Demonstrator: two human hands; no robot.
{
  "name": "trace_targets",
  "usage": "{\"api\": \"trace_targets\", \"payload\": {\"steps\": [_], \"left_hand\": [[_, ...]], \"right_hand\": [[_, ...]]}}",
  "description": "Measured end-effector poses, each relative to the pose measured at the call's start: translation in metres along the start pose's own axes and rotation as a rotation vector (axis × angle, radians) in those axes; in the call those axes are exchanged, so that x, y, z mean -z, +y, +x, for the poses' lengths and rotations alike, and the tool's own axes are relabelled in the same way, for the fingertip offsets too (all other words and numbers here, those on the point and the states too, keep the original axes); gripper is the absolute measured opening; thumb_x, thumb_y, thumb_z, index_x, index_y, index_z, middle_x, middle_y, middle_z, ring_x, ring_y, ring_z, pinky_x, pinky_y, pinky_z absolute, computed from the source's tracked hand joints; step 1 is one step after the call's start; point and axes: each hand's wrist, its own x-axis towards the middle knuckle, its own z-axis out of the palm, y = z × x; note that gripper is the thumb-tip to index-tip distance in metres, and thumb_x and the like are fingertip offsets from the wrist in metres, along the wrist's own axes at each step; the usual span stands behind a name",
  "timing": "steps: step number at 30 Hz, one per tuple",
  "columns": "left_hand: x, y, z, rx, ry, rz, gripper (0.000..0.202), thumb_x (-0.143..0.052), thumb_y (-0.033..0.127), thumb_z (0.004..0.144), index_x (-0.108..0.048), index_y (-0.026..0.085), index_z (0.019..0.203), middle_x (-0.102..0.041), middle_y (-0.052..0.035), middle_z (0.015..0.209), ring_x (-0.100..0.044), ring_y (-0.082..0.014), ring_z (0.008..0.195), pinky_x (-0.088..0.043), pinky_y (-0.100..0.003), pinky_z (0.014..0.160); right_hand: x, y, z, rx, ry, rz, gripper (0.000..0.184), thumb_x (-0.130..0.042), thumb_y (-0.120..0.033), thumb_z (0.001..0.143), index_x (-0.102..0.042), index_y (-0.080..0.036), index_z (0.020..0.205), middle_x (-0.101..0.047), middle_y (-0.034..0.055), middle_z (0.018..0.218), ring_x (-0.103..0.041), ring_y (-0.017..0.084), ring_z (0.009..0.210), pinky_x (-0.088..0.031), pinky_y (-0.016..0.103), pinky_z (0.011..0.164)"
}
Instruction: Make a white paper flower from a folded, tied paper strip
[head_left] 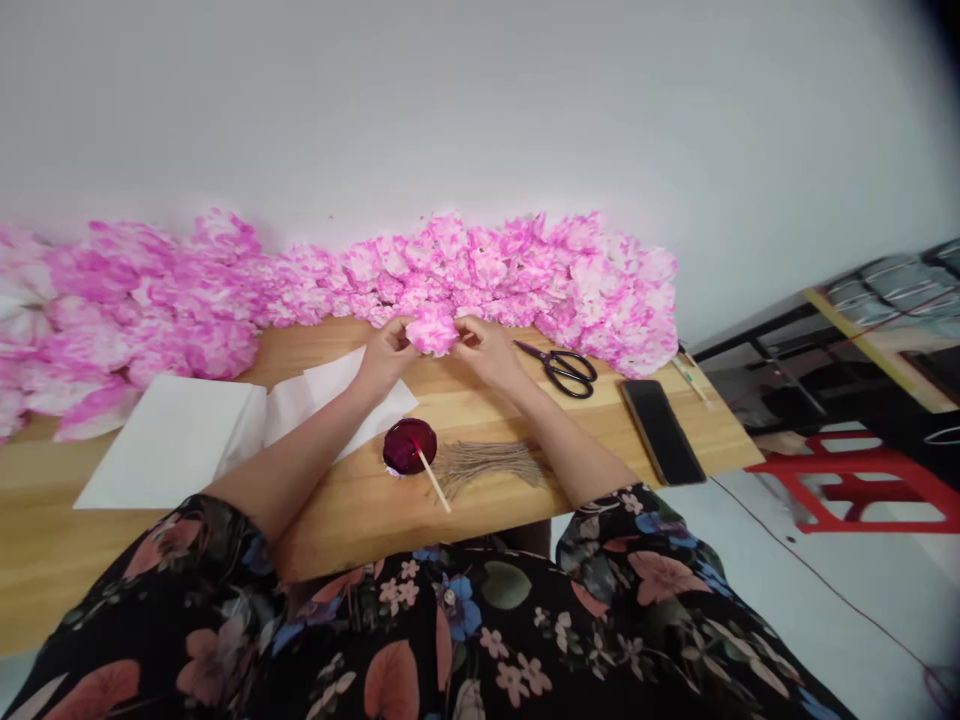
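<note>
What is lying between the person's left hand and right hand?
A pink-and-white paper flower sits between the left hand and the right hand; both pinch it. The head view shows this.

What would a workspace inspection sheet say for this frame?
Surface: wooden table set against a white wall.
Job's things: pink paper flower held between both hands; flower row piled along the wall.
Clutter: white paper sheets, scissors, phone, dark red dish with a stick, twine bundle.
Grippers: left hand and right hand, both bare, pinch the flower.
Cables: thin red cord across the floor at right.
Surroundings: red stool; second bench at right.
</note>
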Motion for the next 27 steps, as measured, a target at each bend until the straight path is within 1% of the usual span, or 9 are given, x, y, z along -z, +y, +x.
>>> {"api": "trace_targets", "payload": {"steps": [5,8,14,18,21,23,24,25,27], "left_hand": [[0.000,0.003,-0.001,0.015,-0.009,0.008,0.040,-0.090,0.043,0.064,-0.063,0.018,0.082,-0.069,0.0013,0.075,-0.063,-0.0138,0.072,-0.050,-0.025,0.070],[0.000,0.003,-0.001,0.020,-0.023,0.034,0.039,-0.089,0.042,0.065,-0.063,0.018,0.081,-0.070,0.0013,0.075,-0.063,-0.0142,0.072,-0.049,-0.025,0.071],[0.001,0.000,-0.001,-0.018,-0.038,0.104,0.036,-0.086,0.043,0.068,-0.062,0.019,0.078,-0.070,0.0002,0.076,-0.064,-0.0162,0.075,-0.049,-0.027,0.072],[0.001,-0.002,-0.001,-0.028,-0.046,0.127,0.034,-0.084,0.041,0.070,-0.062,0.019,0.082,-0.070,0.0003,0.077,-0.064,-0.0163,0.075,-0.049,-0.027,0.073],[0.001,-0.004,-0.001,-0.032,-0.044,0.124,0.034,-0.082,0.040,0.071,-0.062,0.019,0.090,-0.071,-0.0007,0.085,-0.065,-0.0169,0.080,-0.051,-0.029,0.077],[0.000,-0.004,-0.001,-0.017,-0.047,0.116,0.040,-0.081,0.040,0.072,-0.061,0.020,0.100,-0.071,-0.0017,0.092,-0.066,-0.0171,0.084,-0.051,-0.029,0.078],[0.000,-0.004,-0.001,-0.003,-0.052,0.109,0.044,-0.081,0.039,0.072,-0.060,0.020,0.105,-0.072,-0.0021,0.094,-0.066,-0.0170,0.085,-0.051,-0.029,0.077],[-0.001,-0.004,-0.001,0.012,-0.058,0.100,0.047,-0.080,0.039,0.072,-0.058,0.021,0.110,-0.072,-0.0025,0.096,-0.067,-0.0167,0.085,-0.051,-0.028,0.076],[-0.001,-0.002,-0.002,0.035,-0.065,0.085,0.051,-0.079,0.037,0.074,-0.055,0.022,0.117,-0.072,-0.0029,0.096,-0.067,-0.0161,0.084,-0.051,-0.027,0.074]], "right_hand": [[-0.005,0.001,-0.002,0.019,0.030,0.012,0.012,-0.059,-0.029,0.079,-0.064,-0.020,0.085,-0.068,0.0014,0.084,-0.061,0.018,0.078,-0.045,0.029,0.073],[-0.008,0.002,-0.003,0.003,0.017,0.004,0.010,-0.059,-0.029,0.081,-0.063,-0.020,0.084,-0.069,0.0016,0.085,-0.061,0.018,0.080,-0.045,0.029,0.074],[-0.011,-0.001,-0.005,-0.008,0.006,0.001,0.007,-0.060,-0.028,0.082,-0.060,-0.021,0.082,-0.067,0.0015,0.083,-0.062,0.018,0.080,-0.044,0.029,0.073],[-0.012,-0.004,-0.006,-0.017,0.005,-0.001,0.008,-0.060,-0.028,0.082,-0.059,-0.021,0.083,-0.067,0.0008,0.082,-0.062,0.018,0.078,-0.046,0.029,0.075],[-0.010,-0.005,-0.004,-0.016,-0.002,-0.035,0.007,-0.060,-0.026,0.080,-0.059,-0.021,0.084,-0.068,0.0008,0.084,-0.062,0.017,0.078,-0.047,0.030,0.075],[-0.002,-0.006,0.000,-0.003,0.036,-0.069,0.007,-0.060,-0.024,0.080,-0.061,-0.021,0.087,-0.069,0.0012,0.087,-0.063,0.018,0.080,-0.047,0.030,0.076],[0.007,-0.007,0.003,0.006,0.078,-0.089,0.008,-0.060,-0.023,0.080,-0.062,-0.021,0.088,-0.069,0.0013,0.088,-0.063,0.018,0.081,-0.048,0.031,0.076],[0.018,-0.009,0.006,0.016,0.142,-0.113,0.009,-0.060,-0.022,0.080,-0.062,-0.021,0.088,-0.069,0.0015,0.089,-0.063,0.018,0.082,-0.049,0.031,0.077],[0.049,-0.012,0.011,0.043,0.266,-0.176,0.009,-0.061,-0.022,0.081,-0.063,-0.022,0.090,-0.069,0.0020,0.092,-0.063,0.018,0.085,-0.051,0.032,0.077]]}}
